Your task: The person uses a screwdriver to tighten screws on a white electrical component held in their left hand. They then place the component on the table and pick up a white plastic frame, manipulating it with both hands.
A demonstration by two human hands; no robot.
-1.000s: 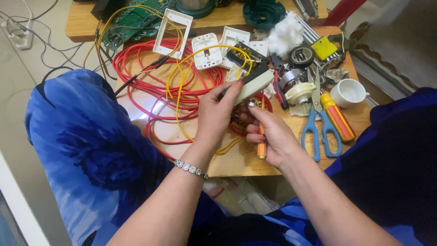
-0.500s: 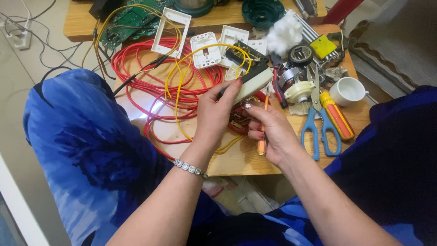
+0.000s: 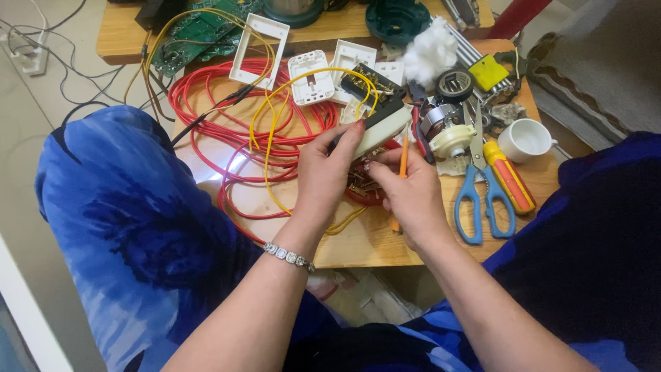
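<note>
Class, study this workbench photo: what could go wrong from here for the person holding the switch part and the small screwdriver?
1. The orange screwdriver in the right hand points toward the left hand gripping the switch module; a slip might jab the fingers.
2. Red wire and yellow wire loop around the work; tugging could drag nearby parts.

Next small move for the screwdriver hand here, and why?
Probably seat the tip before turning: the right hand holds the orange screwdriver upright against the white switch module, which the left hand steadies, but tip contact is hidden.
</note>
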